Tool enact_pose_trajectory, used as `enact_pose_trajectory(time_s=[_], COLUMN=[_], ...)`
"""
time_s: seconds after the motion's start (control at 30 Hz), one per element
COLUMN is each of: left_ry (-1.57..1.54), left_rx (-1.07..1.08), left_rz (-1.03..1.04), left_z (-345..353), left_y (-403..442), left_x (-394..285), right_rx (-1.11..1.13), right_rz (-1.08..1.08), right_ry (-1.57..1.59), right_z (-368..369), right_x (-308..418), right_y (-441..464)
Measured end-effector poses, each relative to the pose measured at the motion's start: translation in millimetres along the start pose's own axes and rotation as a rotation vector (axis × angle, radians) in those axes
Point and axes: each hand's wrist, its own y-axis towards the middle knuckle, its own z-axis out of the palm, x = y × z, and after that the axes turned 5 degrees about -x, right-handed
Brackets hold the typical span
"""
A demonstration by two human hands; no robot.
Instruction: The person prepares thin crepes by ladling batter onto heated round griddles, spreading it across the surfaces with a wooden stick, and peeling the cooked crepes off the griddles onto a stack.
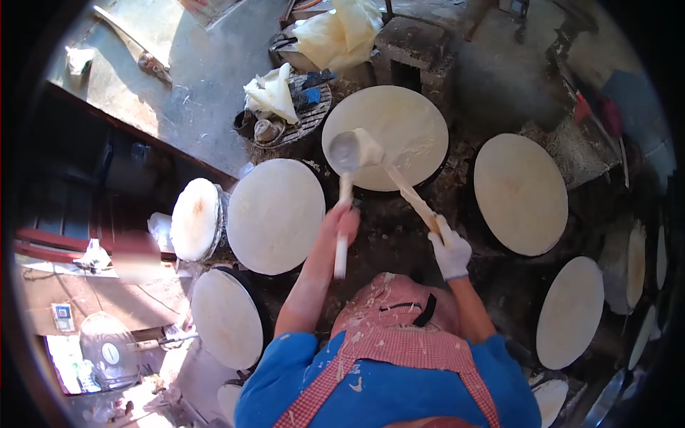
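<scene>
My bare left hand (pixel 343 220) is wrapped round the pale handle of a ladle (pixel 345 151), whose round bowl is over the left part of a large round griddle (pixel 407 125) coated in pale batter. In my right hand (pixel 450 248), which wears a white glove, is a wooden stick (pixel 410 194) that slants up to the left. A pale, batter-covered mass (pixel 368 150) at the stick's far end is beside the ladle bowl. Whether the two tools touch is too blurred to tell.
More round pale-topped griddles stand at the left (pixel 277 216), lower left (pixel 227 319), right (pixel 521 194) and lower right (pixel 570 312). Behind are a round rack (pixel 314 114) with cloth and cups, and yellowish sheets (pixel 339 36). A fan (pixel 109 351) is at lower left.
</scene>
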Motion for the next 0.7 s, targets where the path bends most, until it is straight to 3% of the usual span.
enact_pose_trajectory(time_s=[0.07, 0.1, 0.13, 0.2, 0.27, 0.43, 0.47, 0.5, 0.53, 0.6, 0.7], left_ry=[0.373, 0.232, -0.120, -0.258, -0.435, -0.064, -0.059, -0.090, -0.200, -0.463, -0.421], left_rx=[-0.249, -0.174, -0.051, 0.017, 0.010, 0.289, 0.238, 0.231, 0.271, 0.213, 0.276], left_rz=[0.320, 0.177, -0.072, -0.213, -0.268, -0.052, 0.020, 0.053, 0.040, 0.052, 0.230], left_z=[10.9, -4.7, -22.8, -7.6, 3.1, -26.2, -25.4, -38.1, -53.4, -71.2, -102.9], left_y=[-48.9, -52.0, -48.0, -51.5, -66.1, -75.2, -81.4, -81.8, -81.0, -91.8, -108.3], left_x=[44.7, 42.2, 33.4, 36.2, 48.6, 71.0, 82.4, 92.1, 103.9, 131.2, 181.5], right_rx=[0.012, -0.034, -0.073, -0.116, -0.305, -0.184, -0.127, -0.105, 0.147, 0.360, 0.312], right_rz=[0.003, -0.060, -0.126, -0.177, -0.230, -0.286, -0.320, -0.358, -0.224, -0.047, -0.054], right_ry=[-0.010, -0.031, -0.053, -0.168, -0.184, -0.081, -0.034, 0.014, -0.007, -0.131, -0.075], right_z=[5.6, 15.3, 21.9, 13.4, 2.7, 18.5, 25.6, 44.6, 48.5, 55.8, 45.0], right_x=[-9.5, -15.2, -21.2, -7.1, 2.1, -6.3, -13.5, -35.4, -45.1, -69.6, -62.0], right_y=[-8.5, -16.2, -26.1, -10.3, -5.3, 46.5, 55.0, 59.6, 64.6, 77.3, 96.0])
